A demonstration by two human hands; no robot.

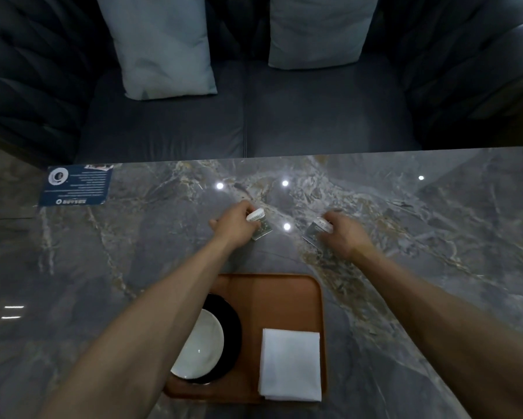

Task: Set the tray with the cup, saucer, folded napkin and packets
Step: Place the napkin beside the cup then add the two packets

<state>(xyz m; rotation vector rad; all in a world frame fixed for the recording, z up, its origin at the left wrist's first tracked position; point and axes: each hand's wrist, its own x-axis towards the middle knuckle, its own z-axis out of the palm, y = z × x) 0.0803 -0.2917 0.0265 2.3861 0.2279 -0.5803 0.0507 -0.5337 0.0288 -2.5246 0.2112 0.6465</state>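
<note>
A brown tray [279,293] lies on the marble table near me. On its left sits a black saucer [234,334] with a white cup [201,343], both partly hidden by my left forearm. A folded white napkin [290,364] lies on the tray's right side. Beyond the tray, my left hand [234,226] pinches a small packet [260,225] at the tabletop. To its right, my right hand [346,232] pinches a second packet [316,229], also low over the table.
A dark blue printed card [76,186] lies at the table's far left corner. Behind the table [435,237] stands a dark sofa [248,116] with two pale cushions [160,46]. Ceiling lights glint on the glossy marble.
</note>
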